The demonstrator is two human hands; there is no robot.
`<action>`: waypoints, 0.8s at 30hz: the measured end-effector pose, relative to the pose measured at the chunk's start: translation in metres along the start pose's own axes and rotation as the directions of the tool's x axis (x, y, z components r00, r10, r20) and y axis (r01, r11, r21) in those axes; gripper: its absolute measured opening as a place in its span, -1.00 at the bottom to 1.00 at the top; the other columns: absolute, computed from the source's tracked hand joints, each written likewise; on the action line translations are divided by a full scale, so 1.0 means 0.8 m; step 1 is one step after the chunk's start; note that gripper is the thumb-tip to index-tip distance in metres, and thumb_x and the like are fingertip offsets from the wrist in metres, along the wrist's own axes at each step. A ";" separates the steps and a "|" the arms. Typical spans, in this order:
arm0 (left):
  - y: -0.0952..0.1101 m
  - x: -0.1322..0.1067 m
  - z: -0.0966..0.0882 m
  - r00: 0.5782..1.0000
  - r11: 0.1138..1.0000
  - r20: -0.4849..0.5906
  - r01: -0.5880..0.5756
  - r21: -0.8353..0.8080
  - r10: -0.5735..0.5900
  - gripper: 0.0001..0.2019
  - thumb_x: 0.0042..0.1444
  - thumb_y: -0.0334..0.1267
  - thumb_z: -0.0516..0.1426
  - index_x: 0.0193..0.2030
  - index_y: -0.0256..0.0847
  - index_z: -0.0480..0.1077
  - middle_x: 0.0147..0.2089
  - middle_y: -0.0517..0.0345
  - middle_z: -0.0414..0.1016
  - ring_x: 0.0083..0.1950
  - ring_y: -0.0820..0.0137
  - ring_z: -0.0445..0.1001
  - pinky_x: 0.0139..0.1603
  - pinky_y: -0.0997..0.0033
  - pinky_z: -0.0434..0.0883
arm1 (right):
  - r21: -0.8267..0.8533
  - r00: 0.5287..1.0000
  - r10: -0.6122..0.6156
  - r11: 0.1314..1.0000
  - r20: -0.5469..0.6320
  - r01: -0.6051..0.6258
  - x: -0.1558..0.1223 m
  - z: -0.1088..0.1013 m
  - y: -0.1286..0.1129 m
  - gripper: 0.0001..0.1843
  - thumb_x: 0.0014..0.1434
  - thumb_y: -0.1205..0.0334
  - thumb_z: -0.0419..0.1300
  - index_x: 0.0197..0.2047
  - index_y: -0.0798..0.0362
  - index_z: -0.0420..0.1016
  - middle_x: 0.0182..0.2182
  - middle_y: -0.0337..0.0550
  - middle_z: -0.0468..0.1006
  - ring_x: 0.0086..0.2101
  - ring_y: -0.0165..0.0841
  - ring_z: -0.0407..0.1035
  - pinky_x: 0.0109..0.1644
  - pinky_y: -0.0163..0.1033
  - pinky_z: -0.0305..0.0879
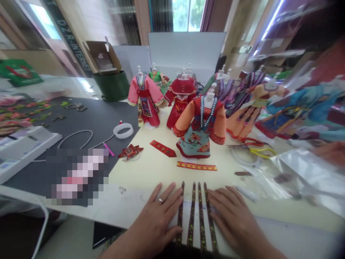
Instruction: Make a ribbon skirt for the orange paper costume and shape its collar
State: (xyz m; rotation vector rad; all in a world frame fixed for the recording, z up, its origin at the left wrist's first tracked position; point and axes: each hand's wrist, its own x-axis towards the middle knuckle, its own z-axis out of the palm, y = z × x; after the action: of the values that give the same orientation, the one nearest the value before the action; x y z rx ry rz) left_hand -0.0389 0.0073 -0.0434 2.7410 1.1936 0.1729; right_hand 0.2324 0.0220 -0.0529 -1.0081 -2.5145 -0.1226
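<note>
On my feed both hands are flat, palms down, fingers spread, no pinch on anything. L hand point(157, 219), w/ a ring point(161, 200) on one finger, lies at the near edge of the surface point(140, 180), its fingertips point(179, 190) at the leftmost of four dark embroidered ribbon strips point(192, 216). R hand point(234, 216) mirrors it, fingertips point(210, 194) at the rightmost strip. The strips lie side by side between the hands, roughly parallel, running away from me, w/ yellow & red stitching. Can't tell how hard either hand presses.

Just ahead, a red-and-gold trim strip point(196, 166) lies crosswise, w/ a tapered red strip point(163, 148) and a red embroidered appliqué point(130, 151) further left. Behind those stands a mini dress on a white mannequin point(201, 126), orange sleeves, teal skirt, beaded necklace, w/ a pink-and-red dress point(145, 100) and a red one point(180, 100) beyond it, more dresses to the right. On the R side: yellow-handled pliers point(262, 152) and a clear plastic bag point(304, 176). L side: grey mat point(94, 115) w/ a white ring point(123, 130), a white cord point(75, 136) and a pixelated patch point(77, 176), contents hidden.
</note>
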 end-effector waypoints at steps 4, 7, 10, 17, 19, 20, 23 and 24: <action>0.002 0.005 0.000 0.999 0.999 -0.030 -0.030 0.028 0.031 -0.41 0.23 -0.06 -0.02 0.33 -0.18 -0.09 0.38 0.16 -0.07 0.39 0.16 -0.18 0.33 -0.07 -0.12 | 0.034 0.999 0.038 0.999 0.011 -0.039 0.003 -0.004 -0.005 -0.63 0.15 0.38 0.10 0.06 0.13 0.36 0.01 -0.04 0.45 0.00 -0.18 0.26 0.17 0.10 0.05; 0.003 0.010 -0.001 0.999 0.999 -0.026 -0.034 0.033 0.035 -0.42 0.23 -0.08 -0.02 0.33 -0.17 -0.09 0.38 0.17 -0.08 0.39 0.17 -0.18 0.32 -0.06 -0.10 | 0.084 0.996 0.082 0.993 -0.030 -0.080 0.006 -0.006 -0.009 -0.69 0.17 0.37 0.08 0.00 0.12 0.41 -0.03 -0.05 0.48 -0.03 -0.20 0.28 0.16 0.10 0.08; 0.001 0.013 0.001 0.999 0.999 -0.030 -0.040 0.037 0.041 -0.41 0.22 -0.09 -0.01 0.34 -0.18 -0.10 0.38 0.16 -0.06 0.39 0.16 -0.17 0.31 -0.07 -0.07 | 0.117 0.993 0.104 0.988 -0.050 -0.097 0.008 -0.006 -0.010 -0.72 0.18 0.35 0.08 -0.04 0.11 0.44 -0.06 -0.05 0.50 -0.05 -0.21 0.30 0.15 0.09 0.10; -0.007 0.019 0.003 0.996 0.996 -0.025 -0.082 0.035 0.083 -0.41 0.21 -0.08 0.00 0.33 -0.17 -0.06 0.38 0.17 -0.08 0.39 0.13 -0.17 0.30 -0.09 -0.05 | 0.140 0.996 0.091 0.986 -0.025 -0.087 0.007 -0.007 -0.010 -0.69 0.17 0.38 0.08 0.00 0.13 0.40 -0.03 -0.08 0.48 -0.03 -0.20 0.26 0.16 0.09 0.06; -0.007 0.021 0.003 0.996 0.996 -0.036 -0.083 0.036 0.084 -0.41 0.20 -0.09 0.01 0.32 -0.18 -0.06 0.38 0.15 -0.06 0.39 0.14 -0.16 0.30 -0.07 -0.06 | 0.138 0.995 0.096 0.986 -0.025 -0.092 0.007 -0.008 -0.010 -0.69 0.18 0.37 0.08 0.00 0.12 0.41 -0.04 -0.08 0.49 -0.04 -0.20 0.26 0.16 0.09 0.08; -0.006 0.022 0.003 0.996 0.996 -0.044 -0.081 0.036 0.083 -0.41 0.20 -0.10 0.01 0.32 -0.18 -0.05 0.38 0.14 -0.04 0.39 0.15 -0.15 0.31 -0.06 -0.05 | 0.133 0.995 0.096 0.987 -0.021 -0.093 0.007 -0.008 -0.010 -0.69 0.17 0.36 0.08 0.00 0.11 0.41 -0.04 -0.07 0.48 -0.03 -0.19 0.26 0.15 0.09 0.09; -0.004 0.023 0.003 0.995 0.997 -0.066 -0.077 0.032 0.079 -0.42 0.20 -0.11 0.02 0.31 -0.19 -0.03 0.36 0.10 0.01 0.38 0.15 -0.12 0.31 -0.05 -0.04 | 0.100 0.996 0.088 0.991 -0.001 -0.088 0.006 -0.008 -0.009 -0.66 0.16 0.35 0.09 0.02 0.12 0.40 0.00 -0.03 0.45 0.00 -0.17 0.24 0.16 0.10 0.09; -0.004 0.023 0.003 0.994 0.996 -0.072 -0.079 0.030 0.081 -0.42 0.20 -0.10 0.02 0.31 -0.19 -0.02 0.36 0.09 0.01 0.38 0.15 -0.11 0.30 -0.05 -0.03 | 0.086 0.996 0.085 0.993 0.004 -0.085 0.006 -0.008 -0.009 -0.65 0.16 0.35 0.09 0.04 0.12 0.38 0.02 -0.02 0.43 0.01 -0.16 0.24 0.16 0.11 0.09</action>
State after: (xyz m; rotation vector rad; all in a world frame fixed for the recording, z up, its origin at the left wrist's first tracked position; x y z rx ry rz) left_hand -0.0286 0.0226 -0.0452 2.8315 1.1116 0.2705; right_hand 0.2269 0.0185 -0.0449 -1.0781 -2.4504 0.0112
